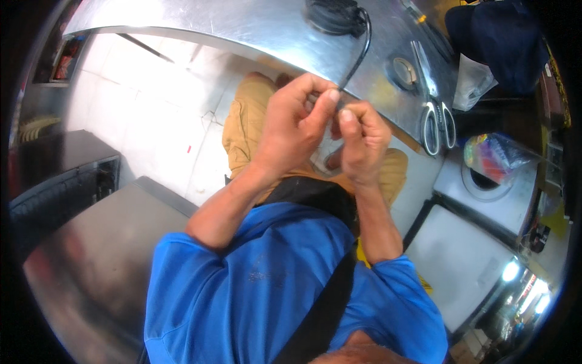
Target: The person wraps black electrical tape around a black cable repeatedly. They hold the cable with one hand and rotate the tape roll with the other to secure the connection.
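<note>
My left hand (298,124) is closed, its thumb and forefinger pinching the end of a black cable (366,42) just past the front edge of the metal table (242,18). From there the cable curves up over the table to a dark coil (333,15). Close beside it, my right hand (364,142) is also closed, thumb pressed against the fingers. Whatever those right fingers grip is too small or hidden to make out. Both hands are raised above my lap, fingertips nearly touching.
Scissors (431,115) with black and white handles lie at the table's right end, near a roll of black tape (397,71). A clear plastic bag (473,84) and a dark cap (497,36) are farther right. White appliances (464,261) stand right; dark cabinets (115,236) stand left.
</note>
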`<state>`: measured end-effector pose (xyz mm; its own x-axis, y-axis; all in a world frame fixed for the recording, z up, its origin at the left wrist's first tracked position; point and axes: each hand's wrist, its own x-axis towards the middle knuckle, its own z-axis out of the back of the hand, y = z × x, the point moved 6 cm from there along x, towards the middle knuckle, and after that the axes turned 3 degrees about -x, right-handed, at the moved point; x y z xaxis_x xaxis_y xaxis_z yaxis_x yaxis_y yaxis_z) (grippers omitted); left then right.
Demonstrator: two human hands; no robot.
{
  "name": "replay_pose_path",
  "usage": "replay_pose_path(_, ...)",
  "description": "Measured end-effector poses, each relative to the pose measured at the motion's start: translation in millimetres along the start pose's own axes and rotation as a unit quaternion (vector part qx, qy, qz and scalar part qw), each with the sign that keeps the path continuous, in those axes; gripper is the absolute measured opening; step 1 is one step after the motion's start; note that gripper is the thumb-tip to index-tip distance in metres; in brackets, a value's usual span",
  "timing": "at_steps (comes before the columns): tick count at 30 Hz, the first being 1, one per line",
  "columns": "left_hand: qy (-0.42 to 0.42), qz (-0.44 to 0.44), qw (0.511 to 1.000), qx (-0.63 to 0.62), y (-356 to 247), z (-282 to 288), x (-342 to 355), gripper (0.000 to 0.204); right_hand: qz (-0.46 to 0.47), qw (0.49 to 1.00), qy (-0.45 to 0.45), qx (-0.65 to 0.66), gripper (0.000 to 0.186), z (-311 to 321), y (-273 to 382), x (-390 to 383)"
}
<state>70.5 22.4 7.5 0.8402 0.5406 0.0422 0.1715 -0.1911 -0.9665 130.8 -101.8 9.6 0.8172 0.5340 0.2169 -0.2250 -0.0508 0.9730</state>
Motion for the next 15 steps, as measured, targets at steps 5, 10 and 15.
replay_pose_path(5, 0.032, 0.023, 0.998, 0.046, 5, 6, 4, 0.014, -0.025, 1.0, 0.007, -0.013, 0.024, -3, 0, 0)
replay_pose_path(10, 0.033, 0.039, 0.997, 0.048, 6, 8, 8, 0.015, 0.009, 1.0, 0.021, -0.019, 0.024, 4, -3, 2)
replay_pose_path(15, -0.008, -0.028, 1.0, 0.006, -7, 14, 4, 0.015, -0.002, 0.992, 0.091, -0.082, 0.017, 5, 14, 6)
